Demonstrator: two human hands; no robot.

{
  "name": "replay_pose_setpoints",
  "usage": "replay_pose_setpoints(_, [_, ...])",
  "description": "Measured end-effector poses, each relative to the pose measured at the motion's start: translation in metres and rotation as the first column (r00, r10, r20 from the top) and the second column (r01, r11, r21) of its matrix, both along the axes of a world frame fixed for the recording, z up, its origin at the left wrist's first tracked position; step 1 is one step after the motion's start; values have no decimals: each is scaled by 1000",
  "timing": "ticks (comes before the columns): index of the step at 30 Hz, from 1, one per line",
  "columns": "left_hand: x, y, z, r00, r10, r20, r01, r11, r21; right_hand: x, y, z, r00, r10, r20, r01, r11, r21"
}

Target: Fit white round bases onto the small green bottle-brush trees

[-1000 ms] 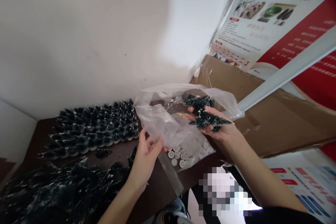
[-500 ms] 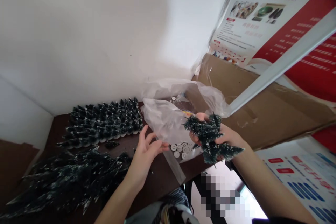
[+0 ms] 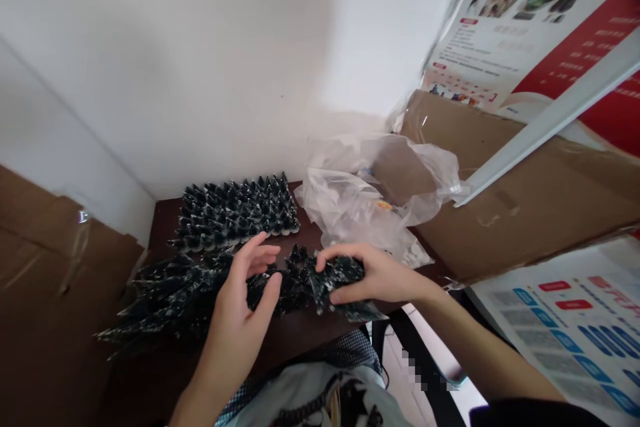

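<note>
My right hand (image 3: 367,273) grips a bunch of miniature Christmas trees (image 3: 343,275), dark green with white-frosted tips, low over the table. Fingers apart and nothing between them, my left hand (image 3: 250,287) hovers in front of a heap of larger frosted trees (image 3: 175,287) lying on their sides. Other small trees (image 3: 295,267) lie between my hands, partly hidden by them. Behind the left hand, neat rows of small trees (image 3: 235,210) stand upright against the wall, on pale bases.
A clear plastic bag (image 3: 350,203) lies crumpled at the back right of the dark table (image 3: 170,213). A cardboard sheet (image 3: 545,193) and a white metal pole (image 3: 540,123) border the right side. A cardboard box (image 3: 55,280) stands at left.
My right hand has carried its bunch of trees left and down, from beside the bag to the table near the heap. My view has turned left; the white discs are now mostly hidden.
</note>
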State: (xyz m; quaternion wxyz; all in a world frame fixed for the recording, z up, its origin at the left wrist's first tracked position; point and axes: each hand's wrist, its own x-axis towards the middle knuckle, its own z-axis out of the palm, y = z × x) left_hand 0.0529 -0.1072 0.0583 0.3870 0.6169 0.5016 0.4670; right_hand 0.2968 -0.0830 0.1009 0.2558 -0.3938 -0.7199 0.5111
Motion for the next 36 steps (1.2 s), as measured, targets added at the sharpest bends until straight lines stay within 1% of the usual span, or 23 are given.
replay_pose_setpoints(3, [-9,-2,2,1000,24,-3,-24,999,24,-18,3,-27,987,-161,17,161,986,39])
replay_pose_setpoints(7, [-7,-2,0,999,-43,8,43,999,3,-30,1,-63,934,-357,14,355,932,75])
replay_pose_setpoints(9, [-1,-2,-1,997,-76,19,76,997,-14,-33,0,-75,910,-413,20,410,908,85])
replay_pose_setpoints(11, [5,0,-4,994,-103,30,104,994,-32,-36,-1,-82,906,-421,41,416,905,94])
replay_pose_setpoints(14, [12,5,-10,989,-148,14,149,987,-52,-39,-1,-85,914,-396,93,386,916,108])
replay_pose_setpoints(18, [18,12,-22,979,-201,-44,197,977,-77,-38,1,-80,910,-379,169,360,924,131])
replay_pose_setpoints(22, [22,18,-27,978,-197,-71,191,978,-88,-34,3,-73,930,-321,177,306,946,110])
replay_pose_setpoints(26, [27,22,-26,983,-169,-68,163,983,-87,-33,3,-67,929,-312,198,299,950,93])
replay_pose_setpoints(30, [31,30,-22,985,-147,-86,144,989,-35,-33,0,-67,926,-332,179,314,942,121])
replay_pose_setpoints(33, [34,39,-16,988,-123,-93,125,992,20,-31,0,-71,919,-377,115,353,917,183])
replay_pose_setpoints(36, [39,48,-9,992,-100,-72,105,993,61,-29,-1,-78,913,-401,76,364,885,291])
